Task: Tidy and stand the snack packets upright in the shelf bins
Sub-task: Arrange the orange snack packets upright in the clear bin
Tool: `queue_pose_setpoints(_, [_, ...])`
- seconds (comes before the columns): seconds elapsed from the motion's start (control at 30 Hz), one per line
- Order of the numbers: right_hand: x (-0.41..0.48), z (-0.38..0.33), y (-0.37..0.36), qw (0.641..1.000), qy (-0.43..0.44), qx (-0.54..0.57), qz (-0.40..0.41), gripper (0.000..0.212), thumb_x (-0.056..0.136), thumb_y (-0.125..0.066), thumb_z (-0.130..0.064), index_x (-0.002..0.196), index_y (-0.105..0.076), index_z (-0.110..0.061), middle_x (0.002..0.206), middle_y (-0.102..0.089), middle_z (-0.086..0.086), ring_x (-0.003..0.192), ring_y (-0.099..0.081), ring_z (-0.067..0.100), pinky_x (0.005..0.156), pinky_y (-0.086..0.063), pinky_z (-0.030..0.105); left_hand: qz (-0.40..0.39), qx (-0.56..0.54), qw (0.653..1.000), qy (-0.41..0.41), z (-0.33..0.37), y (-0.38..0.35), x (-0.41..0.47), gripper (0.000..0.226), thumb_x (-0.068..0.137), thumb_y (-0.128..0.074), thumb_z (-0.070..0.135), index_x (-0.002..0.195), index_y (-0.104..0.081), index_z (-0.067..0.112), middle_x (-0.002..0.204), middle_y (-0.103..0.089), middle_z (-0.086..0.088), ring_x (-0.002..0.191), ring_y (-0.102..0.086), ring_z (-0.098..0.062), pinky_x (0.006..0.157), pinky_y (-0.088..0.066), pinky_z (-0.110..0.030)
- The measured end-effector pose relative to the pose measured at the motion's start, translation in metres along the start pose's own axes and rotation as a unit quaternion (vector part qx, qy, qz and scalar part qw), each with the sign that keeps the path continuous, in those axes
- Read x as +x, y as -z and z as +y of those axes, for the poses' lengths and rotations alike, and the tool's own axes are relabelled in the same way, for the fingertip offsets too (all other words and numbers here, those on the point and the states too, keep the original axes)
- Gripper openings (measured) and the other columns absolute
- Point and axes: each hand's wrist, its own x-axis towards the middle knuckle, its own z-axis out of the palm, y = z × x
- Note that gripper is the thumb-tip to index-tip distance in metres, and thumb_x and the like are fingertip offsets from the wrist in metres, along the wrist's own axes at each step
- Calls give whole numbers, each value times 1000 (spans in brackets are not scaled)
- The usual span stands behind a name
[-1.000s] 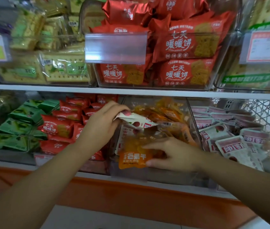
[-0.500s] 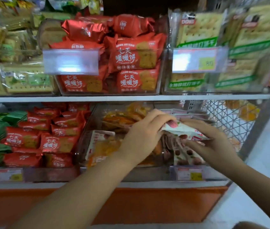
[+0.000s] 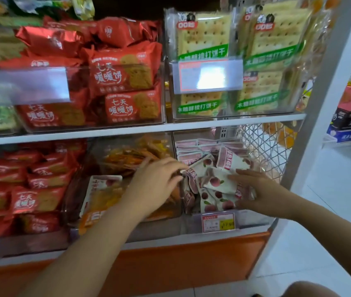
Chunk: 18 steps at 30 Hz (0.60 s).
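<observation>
- On the lower shelf, the right bin holds the white peach packets. They lie jumbled at its front, some flat and some tilted, with neater rows behind them.
- One upright packet stands at the back of the jumble.
- Your right hand lies on the pile, fingers spread and straight, gripping nothing.
- Your left hand reaches across the middle bin with its fingers stretched out and their tips at a packet's corner. Blur hides whether they pinch it.
- That middle bin holds orange packets. A white-and-orange packet stands against its front wall.
- A price tag hangs on the right bin's front.
</observation>
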Motion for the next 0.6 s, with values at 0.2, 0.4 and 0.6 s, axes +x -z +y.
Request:
queue_pose_setpoints(0.2, [16, -74, 16, 993, 106, 21, 46, 52, 87, -62, -37, 136, -44, -32, 131, -49, -14, 104, -45, -9, 88, -32, 8, 129, -47, 982, 129, -75, 30, -67, 26, 91, -59, 19, 116, -65, 21, 112, -64, 3, 97, -62, -16, 94, -47, -43])
queue_pose_setpoints(0.4, [42, -174, -18, 966, 248, -6, -68, 54, 88, -59, -44, 138, -40, -34, 136, -47, -12, 122, -46, 7, 108, -34, 34, 165, -55, 964, 199, -106, 25, -100, 24, 87, -64, 13, 111, -68, 17, 106, -67, -3, 95, -64, -24, 89, -49, -47])
queue_pose_setpoints(0.6, [79, -215, -43, 973, 191, -47, -121, 64, 89, -44, -59, 145, -22, -36, 147, -36, -4, 127, -41, 16, 98, -31, 30, 36, -16, 980, 196, -120, 21, -109, 32, 91, -53, 43, 122, -57, 35, 123, -58, 12, 113, -57, -15, 107, -28, -56])
